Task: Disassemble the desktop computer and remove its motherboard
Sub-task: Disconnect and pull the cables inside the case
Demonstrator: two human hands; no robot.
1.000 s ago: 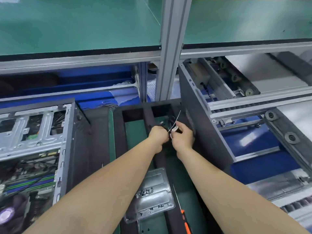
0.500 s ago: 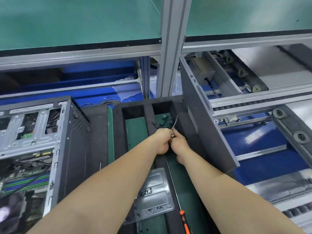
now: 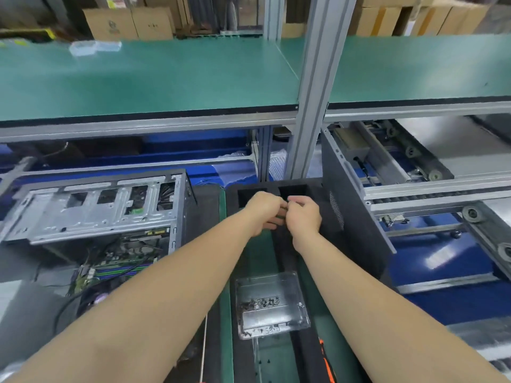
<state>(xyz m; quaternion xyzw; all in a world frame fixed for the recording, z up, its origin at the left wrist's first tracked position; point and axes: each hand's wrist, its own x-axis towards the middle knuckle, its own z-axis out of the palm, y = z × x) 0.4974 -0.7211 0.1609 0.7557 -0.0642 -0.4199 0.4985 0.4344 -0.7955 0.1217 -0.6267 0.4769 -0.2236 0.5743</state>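
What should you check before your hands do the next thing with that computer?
1. Motherboard out of the open case: not ok, it sits inside.
2. Left hand and right hand free: cannot tell, fingers curled together over the foam tray.
3. What they pinch: cannot tell, too small.
4. Screw box close, screws inside: ok.
5. Screwdriver nearby: ok, orange handle at bottom edge.

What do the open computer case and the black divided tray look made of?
Open computer case: likely bare sheet steel, dull silver with punched holes. Black divided tray: probably foam, matte with thick soft-edged walls.
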